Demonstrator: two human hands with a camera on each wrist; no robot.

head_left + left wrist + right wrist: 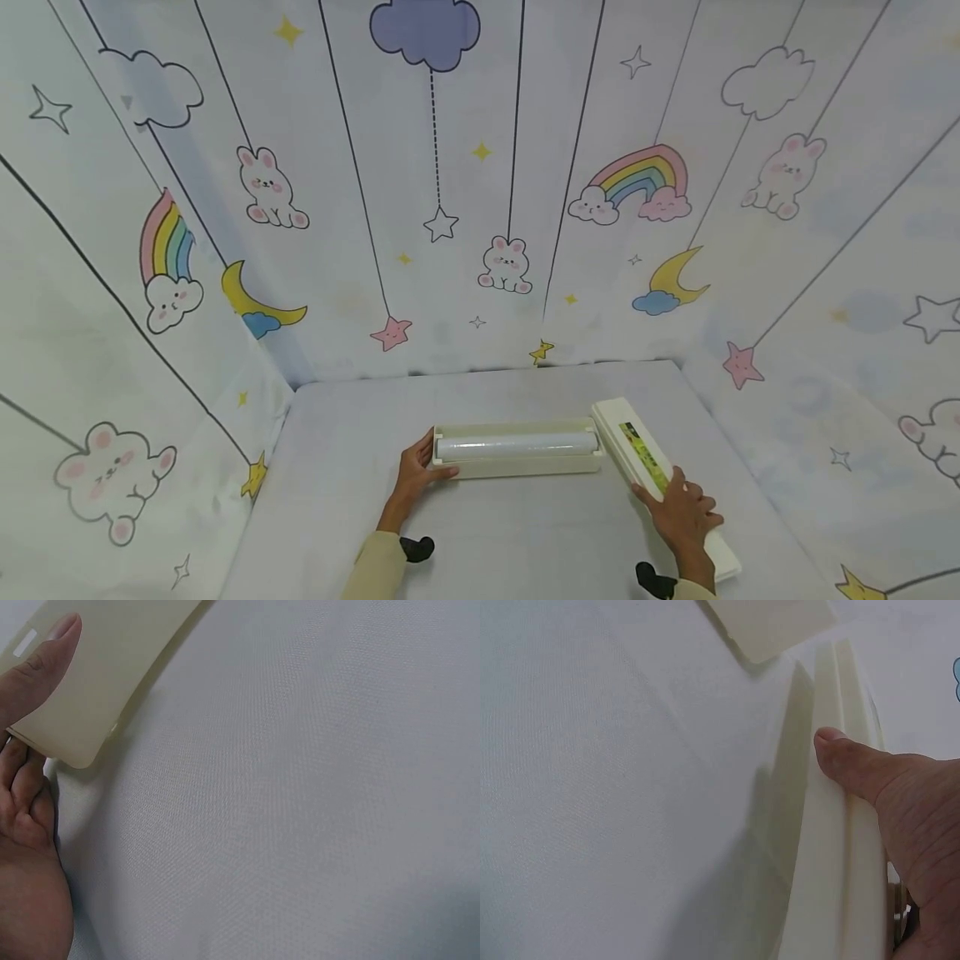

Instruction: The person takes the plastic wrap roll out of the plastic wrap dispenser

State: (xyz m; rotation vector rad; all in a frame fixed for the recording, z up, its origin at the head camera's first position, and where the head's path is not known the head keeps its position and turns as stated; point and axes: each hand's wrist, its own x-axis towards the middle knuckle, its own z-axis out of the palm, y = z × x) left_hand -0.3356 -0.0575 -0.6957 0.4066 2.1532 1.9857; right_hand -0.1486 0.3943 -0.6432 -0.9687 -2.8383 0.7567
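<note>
A long cream plastic box lies crosswise on the table, holding a shiny whitish roll that looks like cling film. My left hand grips its left end, thumb on the front wall and fingers behind. To the right, a long cream lid-like piece with a green and yellow label lies slanted, its far end close to the box's right end. My right hand holds this piece near its closer half; the right wrist view shows the thumb along its side.
A white cloth covers the table. Printed fabric walls with rabbits, stars and rainbows stand at the back and both sides. Dark straps show at both wrists.
</note>
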